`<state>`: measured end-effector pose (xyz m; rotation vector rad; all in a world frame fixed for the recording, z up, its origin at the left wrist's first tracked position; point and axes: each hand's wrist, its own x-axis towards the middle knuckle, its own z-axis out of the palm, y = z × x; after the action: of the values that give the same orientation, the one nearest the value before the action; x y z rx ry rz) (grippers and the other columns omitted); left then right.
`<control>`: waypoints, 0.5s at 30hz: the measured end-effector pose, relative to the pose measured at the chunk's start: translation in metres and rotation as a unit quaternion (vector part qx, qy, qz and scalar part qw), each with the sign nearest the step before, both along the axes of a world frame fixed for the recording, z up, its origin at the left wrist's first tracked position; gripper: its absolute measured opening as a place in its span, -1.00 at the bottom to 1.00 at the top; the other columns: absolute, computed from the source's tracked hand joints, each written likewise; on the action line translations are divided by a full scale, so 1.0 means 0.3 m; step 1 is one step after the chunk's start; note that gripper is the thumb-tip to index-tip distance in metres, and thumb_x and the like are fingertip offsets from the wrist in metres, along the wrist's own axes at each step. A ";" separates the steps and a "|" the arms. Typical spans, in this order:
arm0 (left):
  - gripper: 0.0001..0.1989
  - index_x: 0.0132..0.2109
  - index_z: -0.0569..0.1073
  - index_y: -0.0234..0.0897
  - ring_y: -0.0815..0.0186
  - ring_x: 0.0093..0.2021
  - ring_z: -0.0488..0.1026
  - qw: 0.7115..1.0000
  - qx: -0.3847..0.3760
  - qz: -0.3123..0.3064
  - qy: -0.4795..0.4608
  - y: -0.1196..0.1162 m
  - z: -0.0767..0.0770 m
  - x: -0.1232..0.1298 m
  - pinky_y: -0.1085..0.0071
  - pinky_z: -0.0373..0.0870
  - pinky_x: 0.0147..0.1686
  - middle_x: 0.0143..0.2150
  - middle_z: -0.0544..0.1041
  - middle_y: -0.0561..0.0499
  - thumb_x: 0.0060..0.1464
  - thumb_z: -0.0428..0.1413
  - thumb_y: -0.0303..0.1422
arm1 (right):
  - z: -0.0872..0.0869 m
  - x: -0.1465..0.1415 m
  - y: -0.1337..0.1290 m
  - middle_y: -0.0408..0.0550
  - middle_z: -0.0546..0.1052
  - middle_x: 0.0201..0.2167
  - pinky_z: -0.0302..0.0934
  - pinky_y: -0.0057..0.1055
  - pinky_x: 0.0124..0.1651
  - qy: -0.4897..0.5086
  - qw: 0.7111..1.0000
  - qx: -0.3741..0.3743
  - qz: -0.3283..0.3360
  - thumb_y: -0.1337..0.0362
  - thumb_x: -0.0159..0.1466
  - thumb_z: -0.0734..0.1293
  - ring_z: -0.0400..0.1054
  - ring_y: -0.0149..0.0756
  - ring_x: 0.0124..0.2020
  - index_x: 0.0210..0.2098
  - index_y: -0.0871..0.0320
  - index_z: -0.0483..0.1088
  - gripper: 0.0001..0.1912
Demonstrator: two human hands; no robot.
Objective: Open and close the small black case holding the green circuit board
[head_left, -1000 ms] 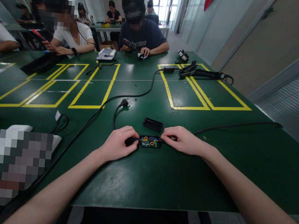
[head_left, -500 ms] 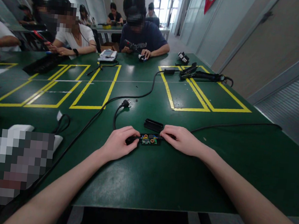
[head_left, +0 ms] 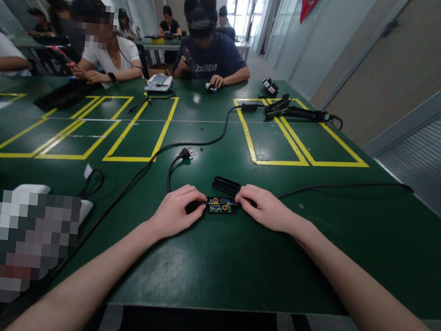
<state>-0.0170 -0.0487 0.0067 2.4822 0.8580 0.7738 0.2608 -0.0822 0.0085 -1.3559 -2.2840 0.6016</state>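
A small circuit board (head_left: 221,205) with copper-coloured ring coils sits in an open black case on the green table, between my two hands. My left hand (head_left: 181,209) is closed on the black power cord (head_left: 200,203) where it enters the case's left end. At the other end, my right hand (head_left: 260,203) pinches the cord at the case's edge; its fingertips hide the exact contact. Just behind the case lies a black case cover (head_left: 226,185), hollow side up. The cord's plug (head_left: 184,154) rests on the table beyond my left hand.
A long black cable (head_left: 175,144) crosses the table from the left front. Yellow tape outlines (head_left: 254,161) mark the far part, where a black hair-styling tool (head_left: 303,112) lies. A co-worker (head_left: 211,55) sits opposite, holding a tool. Another cord (head_left: 339,186) runs right.
My hands and the board stay almost in place. Opposite, the co-worker's tool has been raised a little and tilted upward.
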 end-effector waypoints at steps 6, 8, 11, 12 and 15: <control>-0.91 -0.17 0.53 -0.24 0.26 -0.20 0.51 1.000 -0.004 -0.001 0.013 0.002 -0.002 -0.003 0.35 0.45 -0.20 -0.23 0.58 -0.01 0.24 0.11 -0.44 | -0.006 -0.002 -0.001 -0.01 0.51 -0.27 0.26 -0.33 -0.18 -0.001 1.000 0.007 0.000 0.37 0.38 0.18 0.40 -0.25 -0.25 -0.29 0.13 0.42 -0.80; -0.90 -0.16 0.54 -0.24 0.26 -0.19 0.52 1.000 -0.009 -0.005 0.015 0.002 -0.002 -0.006 0.34 0.45 -0.18 -0.22 0.58 -0.01 0.25 0.11 -0.44 | -0.008 -0.002 -0.001 -0.01 0.51 -0.28 0.25 -0.33 -0.18 0.002 1.000 0.012 0.002 0.37 0.39 0.17 0.40 -0.25 -0.25 -0.29 0.13 0.42 -0.80; -0.89 -0.16 0.54 -0.25 0.25 -0.17 0.52 1.000 -0.012 -0.011 0.012 0.004 -0.003 -0.009 0.32 0.46 -0.15 -0.20 0.58 -0.02 0.27 0.10 -0.42 | -0.011 -0.003 -0.001 -0.02 0.50 -0.32 0.24 -0.35 -0.21 0.003 1.000 0.019 0.006 0.32 0.41 0.18 0.38 -0.26 -0.28 -0.32 0.13 0.40 -0.78; -0.89 -0.15 0.54 -0.25 0.24 -0.16 0.52 1.000 -0.012 -0.013 0.012 0.004 -0.003 -0.009 0.31 0.46 -0.15 -0.20 0.58 -0.03 0.28 0.10 -0.42 | -0.011 -0.003 -0.002 -0.03 0.49 -0.33 0.24 -0.35 -0.22 0.004 1.000 0.022 0.006 0.29 0.42 0.18 0.38 -0.26 -0.30 -0.33 0.13 0.39 -0.77; -0.87 -0.12 0.55 -0.25 0.23 -0.16 0.50 1.000 -0.007 -0.020 0.016 0.003 -0.002 -0.009 0.29 0.46 -0.14 -0.19 0.59 -0.04 0.30 0.09 -0.42 | -0.014 -0.005 -0.003 -0.02 0.50 -0.34 0.24 -0.35 -0.22 0.010 1.000 0.030 0.002 0.25 0.44 0.18 0.39 -0.26 -0.30 -0.35 0.12 0.39 -0.74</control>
<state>-0.0196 -0.0478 0.0060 2.4980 0.8192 0.7131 0.2593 -0.0830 0.0044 -1.3124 -2.2695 0.5420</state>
